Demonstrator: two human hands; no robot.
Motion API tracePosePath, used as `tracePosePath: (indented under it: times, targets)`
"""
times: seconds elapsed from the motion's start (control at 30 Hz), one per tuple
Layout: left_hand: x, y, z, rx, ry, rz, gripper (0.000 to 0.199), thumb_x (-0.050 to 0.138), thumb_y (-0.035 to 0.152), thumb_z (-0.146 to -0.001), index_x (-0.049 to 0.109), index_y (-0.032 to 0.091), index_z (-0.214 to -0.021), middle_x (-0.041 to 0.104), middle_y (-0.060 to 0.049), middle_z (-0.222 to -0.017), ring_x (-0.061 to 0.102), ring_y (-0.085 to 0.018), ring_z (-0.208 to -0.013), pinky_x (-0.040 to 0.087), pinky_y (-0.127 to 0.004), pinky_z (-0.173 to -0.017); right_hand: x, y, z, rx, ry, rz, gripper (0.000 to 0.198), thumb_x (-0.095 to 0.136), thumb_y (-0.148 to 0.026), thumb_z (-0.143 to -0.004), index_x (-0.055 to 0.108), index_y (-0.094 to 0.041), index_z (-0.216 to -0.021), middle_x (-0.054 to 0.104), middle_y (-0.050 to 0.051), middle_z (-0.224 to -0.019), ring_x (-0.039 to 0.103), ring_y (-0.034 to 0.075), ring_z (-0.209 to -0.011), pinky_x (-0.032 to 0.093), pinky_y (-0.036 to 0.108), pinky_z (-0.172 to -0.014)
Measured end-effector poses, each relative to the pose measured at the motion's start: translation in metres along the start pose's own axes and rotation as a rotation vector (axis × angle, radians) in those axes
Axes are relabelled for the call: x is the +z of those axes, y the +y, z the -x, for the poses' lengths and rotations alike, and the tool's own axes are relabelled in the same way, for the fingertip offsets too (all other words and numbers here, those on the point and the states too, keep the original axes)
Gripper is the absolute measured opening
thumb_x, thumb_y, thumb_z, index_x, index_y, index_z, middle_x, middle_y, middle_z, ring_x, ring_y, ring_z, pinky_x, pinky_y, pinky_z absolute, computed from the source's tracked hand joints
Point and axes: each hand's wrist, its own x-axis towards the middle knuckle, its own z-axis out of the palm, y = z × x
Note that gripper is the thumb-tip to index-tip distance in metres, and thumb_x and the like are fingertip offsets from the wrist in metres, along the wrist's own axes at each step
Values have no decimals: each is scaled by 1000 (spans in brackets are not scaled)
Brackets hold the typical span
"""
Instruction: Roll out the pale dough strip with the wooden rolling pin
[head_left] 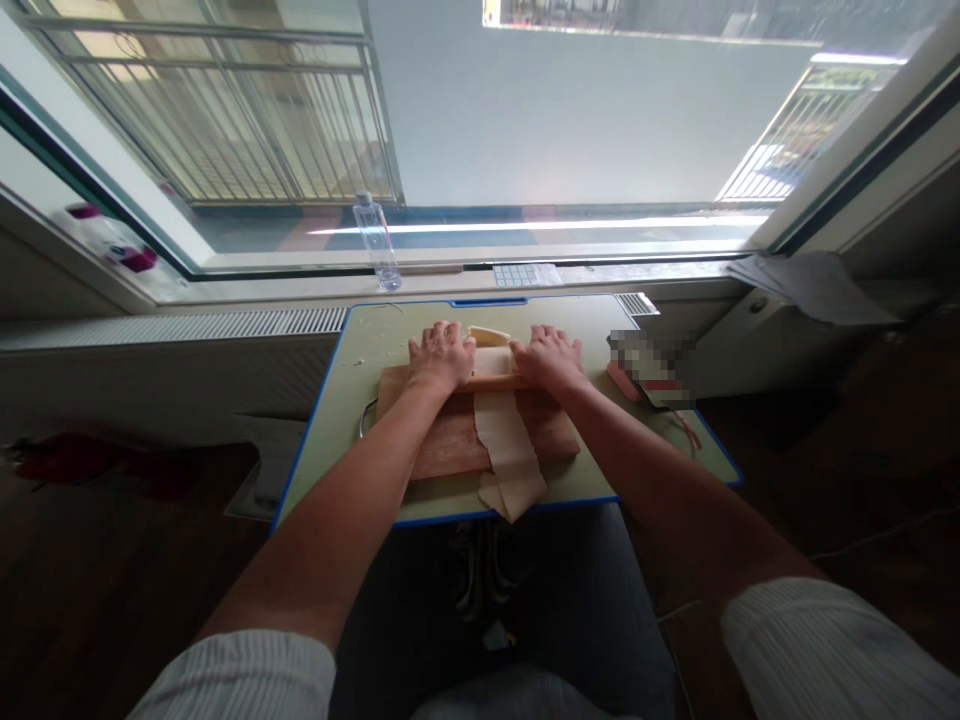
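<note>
A wooden cutting board (442, 440) lies on a small pale green table (341, 400) with a blue rim. Across the board runs a long beige strip that looks like rolled dough (506, 435), its ragged near end hanging past the board's front edge. Over the strip lies a wooden rolling pin (495, 383), its ends hidden by my hands. My left hand (441, 357) presses palm down on its left part, fingers stretched forward. Opposite, my right hand (551, 357) rests the same way on the right part. Beyond the pin, the strip's far end curls up between my hands.
A clear plastic bottle (377, 245) stands on the window sill, near a white gridded pad (525, 274). Another bottle with pink parts (112, 237) is at the left. A partly blurred flat item (651, 368) lies at the table's right side. Papers (810, 285) rest further right.
</note>
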Motion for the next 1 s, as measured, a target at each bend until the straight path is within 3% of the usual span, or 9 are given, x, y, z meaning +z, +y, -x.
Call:
tracePosePath:
  times: [0.17, 0.37, 0.6, 0.77, 1.0]
  targets:
    - [-3, 3, 40, -17, -27, -13, 64, 33, 54, -103, 50, 29, -160, 47, -10, -170, 44, -34, -153, 32, -60, -126, 0, 3, 46, -10, 41, 45, 66, 36, -53, -106, 52, -14, -158, 51, 19, -164, 46, 38, -146, 29, 63, -123]
    - [-3, 6, 94, 2, 40, -56, 62, 33, 50, -104, 53, 30, -159, 49, -9, -169, 44, -33, -153, 28, -59, -129, 1, 7, 101, -57, 141, 97, 64, 34, -49, -108, 53, -13, -158, 52, 19, -163, 41, 39, -149, 23, 63, -125]
    - [-5, 3, 131, 73, 50, -48, 67, 28, 52, -106, 46, 28, -165, 43, -9, -173, 38, -33, -158, 27, -59, -130, 5, 13, 138, -73, 145, 83, 69, 28, -55, -112, 49, -11, -161, 48, 19, -167, 37, 37, -155, 15, 62, -129]
    - [-5, 3, 126, 68, 35, -59, 65, 30, 51, -106, 49, 27, -163, 44, -9, -173, 38, -33, -159, 26, -59, -130, 6, 13, 135, -80, 142, 80, 69, 30, -56, -111, 50, -11, -160, 47, 20, -167, 37, 37, -155, 13, 64, -129]
    - [-1, 5, 75, 19, 27, -50, 63, 35, 46, -104, 55, 22, -159, 48, -13, -169, 43, -34, -154, 28, -61, -128, 0, 5, 88, -71, 121, 84, 61, 35, -53, -109, 60, -16, -150, 55, 18, -161, 43, 39, -148, 18, 65, -127]
